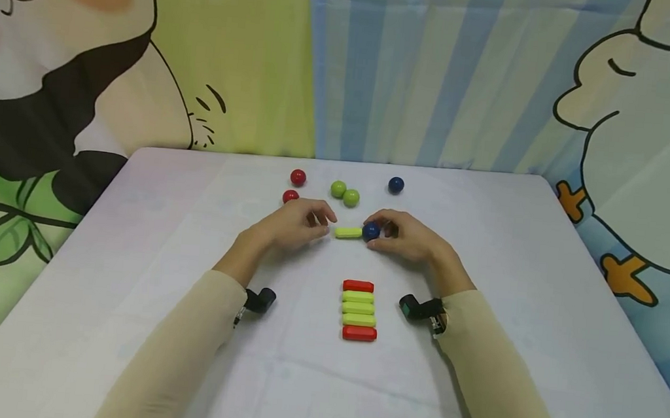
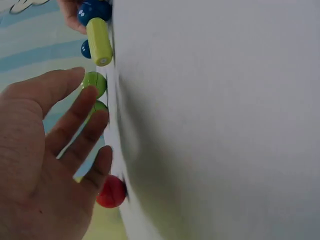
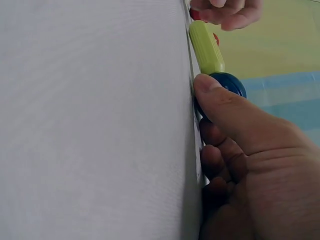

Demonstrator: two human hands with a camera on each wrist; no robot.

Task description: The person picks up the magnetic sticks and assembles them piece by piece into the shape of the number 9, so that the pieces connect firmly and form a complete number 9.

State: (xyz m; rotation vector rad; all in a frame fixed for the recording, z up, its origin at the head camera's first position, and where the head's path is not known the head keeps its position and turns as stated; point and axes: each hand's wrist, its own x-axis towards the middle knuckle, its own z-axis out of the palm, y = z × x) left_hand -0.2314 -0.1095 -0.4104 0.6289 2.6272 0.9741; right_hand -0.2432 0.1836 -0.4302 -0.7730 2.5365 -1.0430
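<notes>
My right hand (image 1: 382,232) pinches a blue ball (image 1: 371,231) against the right end of a lime-green stick (image 1: 347,232) lying on the white table (image 1: 514,262). In the right wrist view my thumb (image 3: 212,92) lies over the blue ball (image 3: 233,83), which touches the green stick (image 3: 205,47). My left hand (image 1: 323,223) hovers just left of the stick with relaxed fingers (image 2: 80,120) and holds nothing. The left wrist view shows the stick (image 2: 100,40) beyond those fingers, apart from them.
Behind the hands lie two red balls (image 1: 298,178) (image 1: 291,196), two green balls (image 1: 338,188) (image 1: 351,198) and another blue ball (image 1: 396,185). Nearer me is a row of sticks (image 1: 359,308), red at both ends and green between. A cartoon curtain hangs behind the table.
</notes>
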